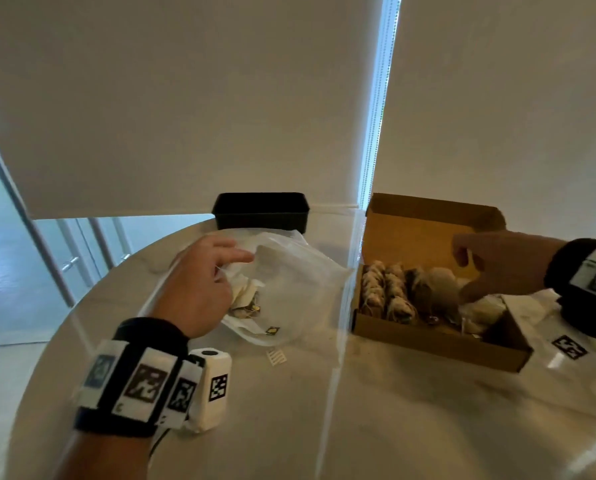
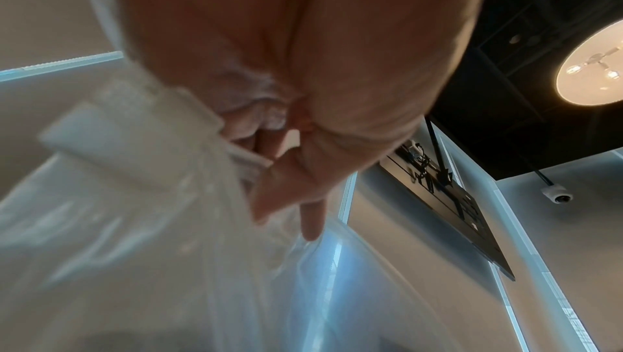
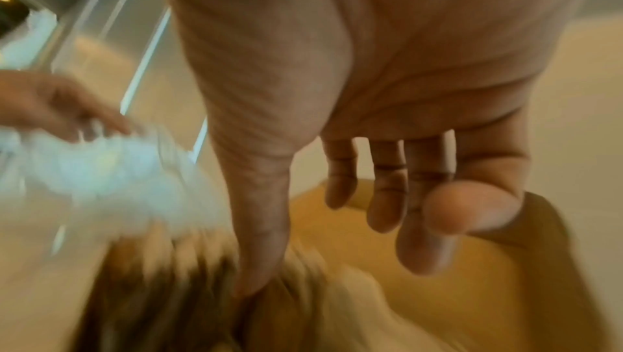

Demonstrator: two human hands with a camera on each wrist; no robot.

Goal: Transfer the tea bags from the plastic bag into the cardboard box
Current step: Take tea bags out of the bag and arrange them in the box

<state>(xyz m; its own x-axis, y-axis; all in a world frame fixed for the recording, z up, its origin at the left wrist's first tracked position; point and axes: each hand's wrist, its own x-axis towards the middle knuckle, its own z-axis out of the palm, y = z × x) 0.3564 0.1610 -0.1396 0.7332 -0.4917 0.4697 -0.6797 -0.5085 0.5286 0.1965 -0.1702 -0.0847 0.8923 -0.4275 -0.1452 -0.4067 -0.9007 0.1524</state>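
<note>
A clear plastic bag (image 1: 289,289) lies on the round table (image 1: 358,410) with a few tea bags (image 1: 246,301) inside. My left hand (image 1: 206,275) pinches the bag's opening edge; the left wrist view shows the curled fingers (image 2: 269,179) on the plastic bag (image 2: 134,224). To the right stands the open cardboard box (image 1: 428,344), with rows of tea bags (image 1: 390,292) filling its left side. My right hand (image 1: 480,271) hovers over the box with fingers relaxed and spread. Its thumb (image 3: 256,264) reaches down to the blurred tea bags (image 3: 185,277) and holds nothing.
A black bin (image 1: 260,211) sits at the table's back edge behind the bag. A small white tag (image 1: 276,357) lies on the table in front of the bag. Clear plastic with a printed marker (image 1: 568,346) lies right of the box. The box lid (image 1: 428,230) stands upright.
</note>
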